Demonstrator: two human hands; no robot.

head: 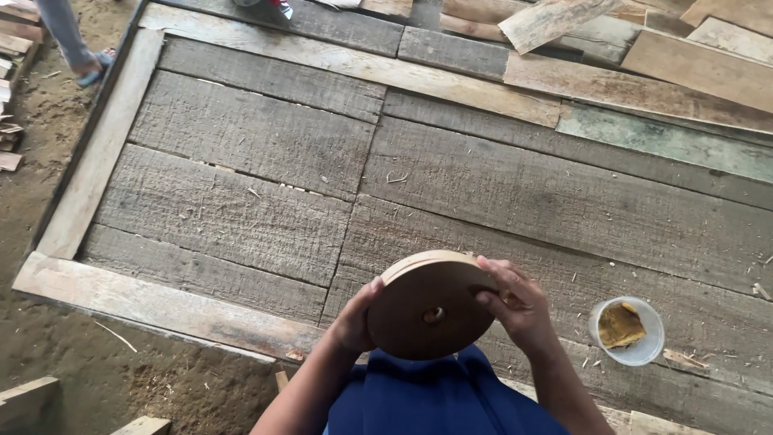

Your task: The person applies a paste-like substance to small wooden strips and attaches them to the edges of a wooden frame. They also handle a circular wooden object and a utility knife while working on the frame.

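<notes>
Your work surface is a platform [499, 193] of rough grey planks filling most of the frame. Its pale border board runs down the left side, then along the lower left edge. Beyond that edge lies bare dirt [105, 370], lower left. The middle planks lie open, strewn only with small chips.

Loose boards [692, 64] pile across the upper right, overlapping one another. At the upper left corner, another person's foot in a blue sandal [95, 68] stands on the dirt, well apart from you.

A small clear plastic cup [640, 350] sits on the planks at lower right, just beside your right forearm, with a yellow-brown wad inside. No label shows on it.

You hold a round wooden disc [431, 306] at lower centre, above your blue clothing [427, 399]. Its flat face tilts toward you and its rim points up and away. A small hole sits at its centre; being round, it has no long axis.

Your left hand [358, 318] clasps the disc's left rim. Your right hand [515, 302] grasps the right rim, fingers curled over the face.
</notes>
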